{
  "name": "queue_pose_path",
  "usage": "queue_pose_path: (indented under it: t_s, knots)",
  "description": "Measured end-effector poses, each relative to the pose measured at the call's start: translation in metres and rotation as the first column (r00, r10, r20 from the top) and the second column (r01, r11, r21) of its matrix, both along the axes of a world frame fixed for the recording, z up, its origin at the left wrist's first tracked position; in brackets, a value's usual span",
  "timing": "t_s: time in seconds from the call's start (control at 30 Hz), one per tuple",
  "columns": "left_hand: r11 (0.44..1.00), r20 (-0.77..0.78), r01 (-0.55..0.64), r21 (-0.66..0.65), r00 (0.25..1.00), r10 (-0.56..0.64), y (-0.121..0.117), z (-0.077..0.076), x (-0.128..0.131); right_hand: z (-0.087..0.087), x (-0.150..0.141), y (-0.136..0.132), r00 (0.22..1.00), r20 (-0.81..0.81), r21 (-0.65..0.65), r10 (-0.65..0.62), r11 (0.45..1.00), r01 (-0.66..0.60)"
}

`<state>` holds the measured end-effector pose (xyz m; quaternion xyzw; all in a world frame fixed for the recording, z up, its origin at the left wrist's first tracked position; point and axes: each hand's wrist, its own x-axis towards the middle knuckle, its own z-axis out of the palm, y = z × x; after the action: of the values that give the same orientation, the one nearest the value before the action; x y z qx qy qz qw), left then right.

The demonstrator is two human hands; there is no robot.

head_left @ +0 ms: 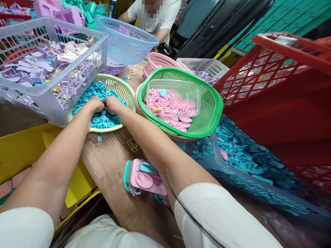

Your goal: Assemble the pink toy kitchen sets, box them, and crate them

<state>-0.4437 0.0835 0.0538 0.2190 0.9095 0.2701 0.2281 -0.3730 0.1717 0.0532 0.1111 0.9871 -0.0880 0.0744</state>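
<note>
My left hand (96, 105) and my right hand (112, 104) meet over a pale yellow round basket (130, 94). It is heaped with small turquoise plastic pieces (102, 120), several of them ring-shaped or cup-like. Both hands have their fingers curled inward and close together, right above the pieces. Whatever lies between the fingertips is hidden from me. Below my right forearm, a pink and teal plastic toy assembly (143, 179) rests on the wooden table (108, 169), with a pink oval part on top.
A green basket (209, 120) holding a clear tub (195, 99) of pink pieces stands to the right. At left is a translucent crate (46, 93) of lilac parts. Red crates (266, 84) and a blue crate (250, 186) flank the right side. A person (170, 14) sits opposite.
</note>
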Motion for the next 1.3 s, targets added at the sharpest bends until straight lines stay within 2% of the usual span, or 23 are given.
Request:
queue_pose_path:
  t_s: [0.1,0.37,0.6,0.77,1.03,1.17,1.3]
  knots:
    - [0.998,0.040,-0.022,-0.052,0.999,0.024,-0.002,0.004,0.004,0.001,0.000,0.001,1.000,0.009,0.007,0.004,1.000,-0.004]
    - [0.997,0.082,-0.039,-0.069,0.996,0.045,-0.002,0.008,0.007,0.002,0.002,0.000,0.999,0.031,0.025,0.045,0.999,-0.045]
    - [1.000,-0.023,-0.018,-0.011,1.000,0.018,-0.010,0.013,-0.001,0.018,0.007,-0.003,1.000,-0.019,-0.003,0.014,1.000,-0.014]
    - [0.995,-0.024,0.030,0.098,0.999,-0.028,-0.020,0.033,0.009,0.045,0.019,-0.011,0.997,-0.055,-0.042,-0.051,0.998,0.048]
    - [0.948,0.038,0.059,0.312,0.996,-0.074,-0.051,0.089,0.049,0.108,0.061,-0.033,0.986,-0.065,-0.166,-0.151,0.976,0.138]
    - [0.877,0.045,0.124,0.464,0.986,-0.163,-0.061,0.111,0.081,0.143,0.105,-0.048,0.962,-0.115,-0.212,-0.248,0.952,0.220]
    - [0.746,-0.062,0.324,0.581,0.932,-0.357,-0.062,0.126,0.138,0.173,0.185,-0.056,0.912,-0.210,-0.191,-0.352,0.930,0.315]
